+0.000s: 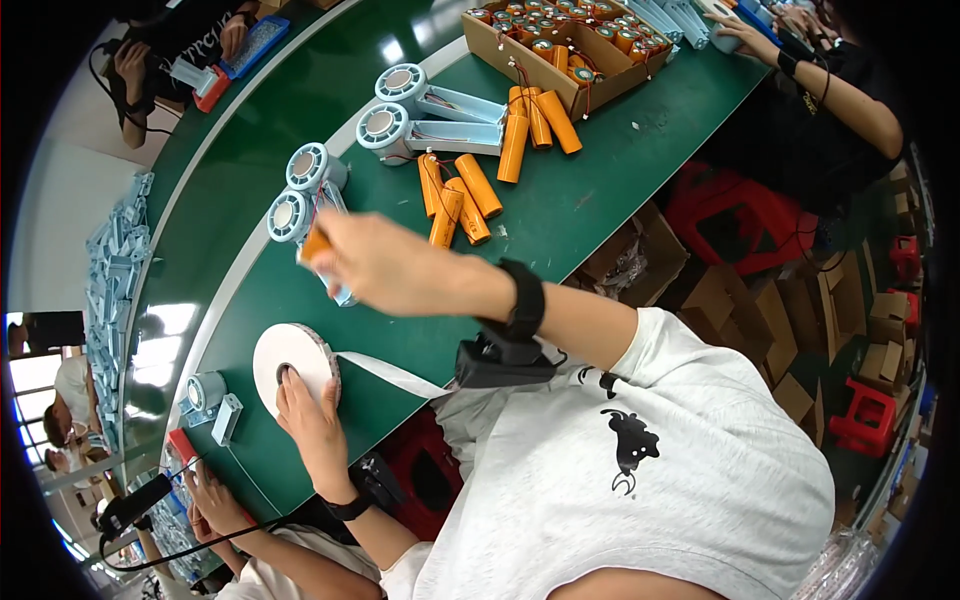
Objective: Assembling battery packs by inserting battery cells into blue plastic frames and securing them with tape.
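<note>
I press my left hand (305,405) flat on the white tape roll (290,362) to steady it on the green tabletop (560,210), while my right hand (375,262) pinches an orange cylindrical battery (316,243) just beyond it, against the pale-blue plastic fan housings (300,195).

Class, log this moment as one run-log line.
left hand: on tape roll | right hand: holding orange battery by fan units

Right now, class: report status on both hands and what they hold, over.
Left hand flat on white tape roll, strip trailing off it. Right hand gripping an orange cell over the small fan units. Loose orange cells lie beyond.
</note>
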`<action>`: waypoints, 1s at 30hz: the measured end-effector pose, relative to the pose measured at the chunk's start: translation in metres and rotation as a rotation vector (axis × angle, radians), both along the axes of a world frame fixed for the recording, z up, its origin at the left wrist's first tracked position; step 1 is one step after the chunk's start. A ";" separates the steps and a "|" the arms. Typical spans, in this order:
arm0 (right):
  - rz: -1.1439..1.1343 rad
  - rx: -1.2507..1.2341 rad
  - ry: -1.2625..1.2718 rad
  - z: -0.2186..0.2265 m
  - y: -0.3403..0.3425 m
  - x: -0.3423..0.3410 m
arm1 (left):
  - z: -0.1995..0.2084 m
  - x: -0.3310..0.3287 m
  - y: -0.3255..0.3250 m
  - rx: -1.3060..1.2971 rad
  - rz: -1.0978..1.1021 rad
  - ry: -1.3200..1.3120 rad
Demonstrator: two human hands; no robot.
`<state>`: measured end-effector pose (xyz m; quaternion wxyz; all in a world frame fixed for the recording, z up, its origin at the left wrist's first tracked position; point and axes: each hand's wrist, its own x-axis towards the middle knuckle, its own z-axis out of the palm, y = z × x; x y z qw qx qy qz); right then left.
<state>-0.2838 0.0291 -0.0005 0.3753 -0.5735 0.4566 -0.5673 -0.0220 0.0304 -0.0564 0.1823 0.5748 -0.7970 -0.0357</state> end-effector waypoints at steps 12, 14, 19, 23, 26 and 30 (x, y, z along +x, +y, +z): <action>0.518 0.093 0.924 0.000 0.087 -0.014 | 0.055 -0.089 -0.049 -0.238 -0.912 -0.149; 0.577 0.144 0.907 0.005 0.093 -0.020 | 0.044 -0.089 -0.057 -0.019 -1.094 -0.055; 0.300 0.149 0.619 0.004 0.097 -0.030 | 0.044 -0.094 -0.039 -0.002 -1.004 -0.105; -0.098 -0.196 0.544 0.006 0.087 -0.034 | 0.039 -0.093 -0.030 -0.124 -0.887 -0.318; -0.147 -0.172 0.371 -0.001 0.083 -0.017 | 0.045 -0.094 -0.028 0.005 -0.853 -0.112; -0.126 0.001 0.016 -0.031 0.086 -0.006 | 0.047 -0.094 -0.027 0.217 -0.875 0.104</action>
